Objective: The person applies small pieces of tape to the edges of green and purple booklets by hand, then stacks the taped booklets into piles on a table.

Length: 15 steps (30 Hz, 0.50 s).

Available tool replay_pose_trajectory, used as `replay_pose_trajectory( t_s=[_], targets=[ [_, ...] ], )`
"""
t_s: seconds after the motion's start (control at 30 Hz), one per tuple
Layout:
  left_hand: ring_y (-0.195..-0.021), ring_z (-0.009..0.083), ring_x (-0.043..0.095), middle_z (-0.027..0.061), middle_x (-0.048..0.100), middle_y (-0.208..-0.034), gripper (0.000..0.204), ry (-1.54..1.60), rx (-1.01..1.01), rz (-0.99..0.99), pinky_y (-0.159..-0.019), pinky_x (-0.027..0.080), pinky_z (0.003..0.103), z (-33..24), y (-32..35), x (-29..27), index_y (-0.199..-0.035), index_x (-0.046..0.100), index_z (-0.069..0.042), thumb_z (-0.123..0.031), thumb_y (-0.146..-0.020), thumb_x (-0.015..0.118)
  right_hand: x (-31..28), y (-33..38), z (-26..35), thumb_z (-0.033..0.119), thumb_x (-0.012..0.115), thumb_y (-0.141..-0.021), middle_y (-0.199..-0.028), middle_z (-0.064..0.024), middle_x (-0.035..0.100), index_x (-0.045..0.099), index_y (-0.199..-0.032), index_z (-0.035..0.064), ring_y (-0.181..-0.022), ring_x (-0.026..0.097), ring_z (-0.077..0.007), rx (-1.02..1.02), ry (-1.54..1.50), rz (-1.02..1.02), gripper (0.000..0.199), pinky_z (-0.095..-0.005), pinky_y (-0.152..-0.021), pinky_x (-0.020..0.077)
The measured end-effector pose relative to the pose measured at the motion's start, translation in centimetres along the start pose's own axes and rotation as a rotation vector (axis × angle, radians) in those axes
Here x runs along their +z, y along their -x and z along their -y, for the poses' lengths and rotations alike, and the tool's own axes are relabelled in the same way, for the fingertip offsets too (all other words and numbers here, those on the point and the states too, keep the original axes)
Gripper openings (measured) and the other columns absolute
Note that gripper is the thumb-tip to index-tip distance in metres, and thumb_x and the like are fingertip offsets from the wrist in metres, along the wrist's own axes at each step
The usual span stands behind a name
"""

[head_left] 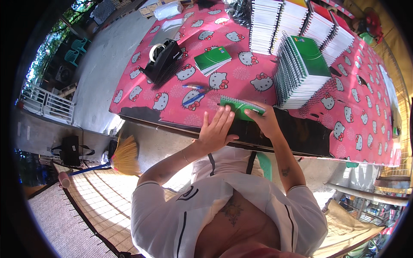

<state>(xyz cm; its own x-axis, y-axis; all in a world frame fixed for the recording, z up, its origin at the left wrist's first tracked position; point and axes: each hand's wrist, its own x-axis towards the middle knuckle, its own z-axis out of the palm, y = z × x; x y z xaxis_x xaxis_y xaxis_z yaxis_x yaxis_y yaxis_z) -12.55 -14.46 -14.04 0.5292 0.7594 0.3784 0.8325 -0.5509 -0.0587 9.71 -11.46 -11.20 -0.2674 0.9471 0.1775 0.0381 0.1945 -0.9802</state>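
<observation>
A green spiral notebook (239, 107) lies flat at the near edge of the desk (172, 101), just in front of the person, with its wire spine turned away toward the far side. Both hands are on it. The left hand (215, 131) rests palm down with the fingers (221, 116) straight and close together, their tips pressing the notebook's left part; the forearm runs back and down to the left, elbow bent. The right hand (266, 121) lies over the notebook's right end, fingers curled around its edge and holding it, wrist bent, forearm dropping steeply toward the body.

Just beyond the notebook, two blue pens (194, 92) lie on the pink cat-patterned cloth covering the desk. To the right, close by, stands a tall stack (301, 71) of green spiral notebooks, and behind it more piles (297, 21) stand in a row along the far side. To the far left of the pens lie a small stack of green pads (212, 59) and a black tape dispenser (162, 59). A straw broom (124, 157) lies on the floor below the desk edge at left.
</observation>
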Motion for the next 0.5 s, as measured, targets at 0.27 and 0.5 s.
replay_pose_trajectory(
  t_s=[0.27,0.5],
  targets=[
    [-0.148,0.0359,0.026,0.0204,0.034,-0.156,0.092,0.044,0.12,-0.054,-0.113,0.011,0.068,-1.8,2.8,1.9,-0.148,0.036,0.001,-0.063,-0.086,0.056,0.6,0.7,-2.8,0.01,0.068,-0.092,-0.101,-0.0076,0.073,0.067,-0.121,-0.0008,-0.089,0.061,-0.0093,0.021,0.048,0.021,0.031,-0.0274,-0.083,0.0497],
    [-0.144,0.0371,0.033,0.0239,0.038,-0.152,0.087,-0.013,0.167,-0.096,-0.113,0.016,0.066,-1.6,1.4,1.8,-0.145,0.041,0.001,-0.063,-0.089,0.052,0.6,1.0,-3.1,0.011,0.07,-0.09,-0.103,-0.0136,0.074,0.068,-0.12,0.0026,-0.09,0.068,-0.0136,-0.017,0.087,0.051,0.031,-0.0306,-0.083,0.0516]
  ],
)
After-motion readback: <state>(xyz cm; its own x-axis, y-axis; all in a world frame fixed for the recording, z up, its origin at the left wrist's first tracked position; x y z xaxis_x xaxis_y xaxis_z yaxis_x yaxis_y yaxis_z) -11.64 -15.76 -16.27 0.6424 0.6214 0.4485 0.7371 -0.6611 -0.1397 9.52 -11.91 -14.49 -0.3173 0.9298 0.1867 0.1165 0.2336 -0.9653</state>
